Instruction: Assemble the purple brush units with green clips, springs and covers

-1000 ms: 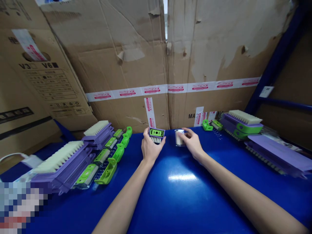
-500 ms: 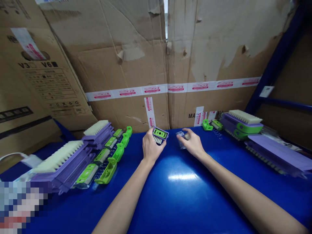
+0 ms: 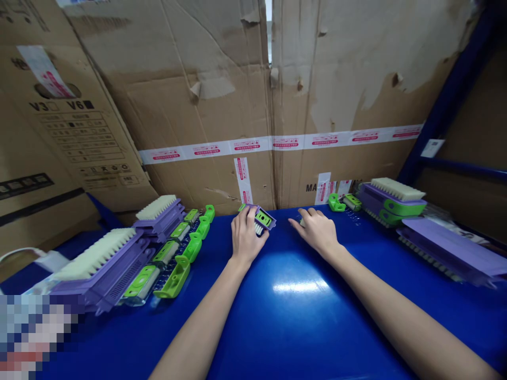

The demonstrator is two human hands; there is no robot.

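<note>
Tilted further than before, 1 purple brush (image 3: 264, 217) sits clamped by left hand (image 3: 244, 240) fingers, likely for steadiness; right hand (image 3: 321, 232) curls over 1 pale piece (image 3: 302, 222), can't tell if gripped.

Both forearms reaching forward; hands (image 3: 249, 233) (image 3: 317, 229) apart, palms down; fingers curled

Looks like a workshop or packing station; a blue counter (image 3: 293, 327) carries rows of purple brush heads (image 3: 119, 269) and green plastic parts (image 3: 178, 277), walled by taped cardboard boxes (image 3: 206, 116).
</note>
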